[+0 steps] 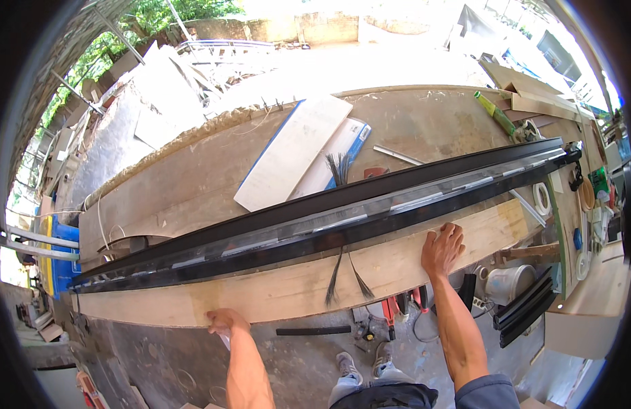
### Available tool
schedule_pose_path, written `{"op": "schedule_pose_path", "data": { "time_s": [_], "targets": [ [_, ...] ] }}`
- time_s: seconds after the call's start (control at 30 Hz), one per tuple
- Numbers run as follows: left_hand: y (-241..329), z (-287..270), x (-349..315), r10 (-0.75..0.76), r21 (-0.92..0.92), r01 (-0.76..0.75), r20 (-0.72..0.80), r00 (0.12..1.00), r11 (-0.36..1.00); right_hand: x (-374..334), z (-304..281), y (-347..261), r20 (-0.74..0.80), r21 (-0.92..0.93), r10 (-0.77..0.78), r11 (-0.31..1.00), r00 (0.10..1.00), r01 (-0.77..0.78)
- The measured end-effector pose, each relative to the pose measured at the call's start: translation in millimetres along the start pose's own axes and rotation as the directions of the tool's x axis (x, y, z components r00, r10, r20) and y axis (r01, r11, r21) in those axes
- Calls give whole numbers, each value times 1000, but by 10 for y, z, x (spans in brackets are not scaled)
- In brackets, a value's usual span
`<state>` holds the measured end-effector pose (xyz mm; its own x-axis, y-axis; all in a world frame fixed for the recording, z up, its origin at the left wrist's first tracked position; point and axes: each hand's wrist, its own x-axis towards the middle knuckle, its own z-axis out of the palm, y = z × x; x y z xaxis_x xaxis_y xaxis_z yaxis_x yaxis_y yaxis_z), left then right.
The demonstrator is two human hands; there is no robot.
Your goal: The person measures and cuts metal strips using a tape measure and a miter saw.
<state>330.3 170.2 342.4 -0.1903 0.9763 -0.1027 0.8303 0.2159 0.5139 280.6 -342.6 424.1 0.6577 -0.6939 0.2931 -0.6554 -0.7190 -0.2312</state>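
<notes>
A long, pale wooden board lies along the near side of the workbench. My left hand is closed at the board's near edge, left of the middle. A thin white piece shows beneath it; its kind is unclear. My right hand rests on the board farther right, fingers apart and slightly bent, holding nothing. Just beyond the board, a long black frame with a clear strip runs across the bench. Dark bristle bundles stick out from under it, over the board.
White panels and a green bottle lie on the bench's far side. Rolls of tape sit at the right. Below are a metal bucket, black profiles and red-handled tools by my feet.
</notes>
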Motion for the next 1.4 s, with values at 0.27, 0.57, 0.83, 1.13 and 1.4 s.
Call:
{"op": "schedule_pose_path", "data": {
  "time_s": [0.27,0.57,0.83,1.13,1.4],
  "targets": [
    [125,-175,-68,-39,-74,42,31,999,996,-9,10,-44,12,-16,-5,1000,1000,5],
    [-26,245,301,-57,-81,57,9,998,995,-4,69,115,-69,-53,-10,999,998,7],
    [81,27,343,624,633,-771,577,528,68,150,203,299,-144,144,6,989,990,15],
    [-668,238,754,479,-771,-97,287,830,629,-1362,-29,955,-598,695,-284,281,749,661],
    [-4878,649,704,6,-32,477,998,57,878,-4576,2412,2949,613,672,-710,700,347,242]
  ]
}}
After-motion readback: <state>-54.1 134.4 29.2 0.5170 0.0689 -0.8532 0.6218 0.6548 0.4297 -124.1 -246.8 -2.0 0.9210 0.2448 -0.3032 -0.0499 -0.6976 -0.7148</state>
